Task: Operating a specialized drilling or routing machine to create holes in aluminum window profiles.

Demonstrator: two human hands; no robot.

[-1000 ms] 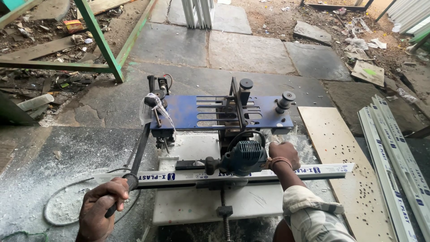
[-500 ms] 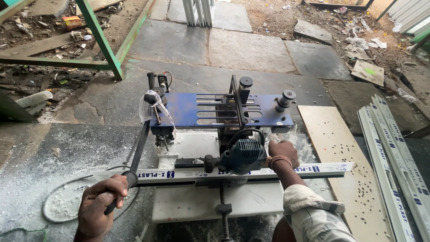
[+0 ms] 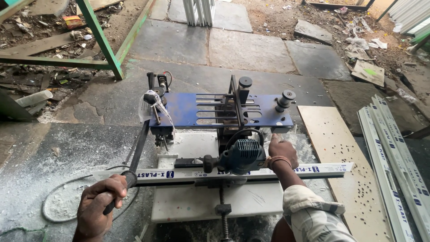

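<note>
White profile (image 3: pixel 224 172) is clamped across the router jig, just under the blue motor (image 3: pixel 242 154). Nothing has shifted since a second ago. Your left hand (image 3: pixel 99 204) stays wrapped on the black lever (image 3: pixel 134 166); your right hand (image 3: pixel 282 150) rests beside the motor, grip unclear. Dusty stone floor (image 3: pixel 58 152) lies left of the motor, spare profiles (image 3: pixel 394 157) right.

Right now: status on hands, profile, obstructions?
Left hand gripping black lever handle. Right hand beside blue router motor. White profile lying across the machine bed. Grey cable looped near lever.

You are standing over a dusty stone-slab floor (image 3: pixel 251 49) in daylight; a green metal frame (image 3: pixel 101 38) is leaning left, rubble (image 3: pixel 358 40) lying beyond.
</note>
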